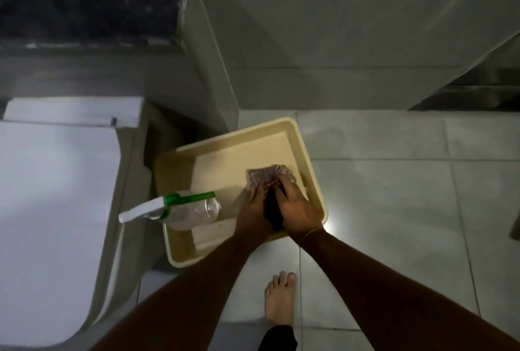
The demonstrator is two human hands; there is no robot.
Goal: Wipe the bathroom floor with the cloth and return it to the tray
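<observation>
A beige plastic tray [225, 142] sits on the tiled bathroom floor beside the toilet. Inside it, at the right side, lies a checked pinkish cloth [263, 177]. My left hand [253, 210] and my right hand [297, 207] are side by side over the tray, and the fingers of both rest on the near edge of the cloth. Whether the fingers pinch the cloth or only press on it is unclear. A clear spray bottle [185, 210] with a white and green trigger head lies on its side in the tray's left part.
A white toilet [53, 210] with its lid down fills the left. A grey wall corner [208, 69] rises just behind the tray. Pale floor tiles [394, 196] spread to the right. My bare foot [280, 297] stands near the tray's front edge.
</observation>
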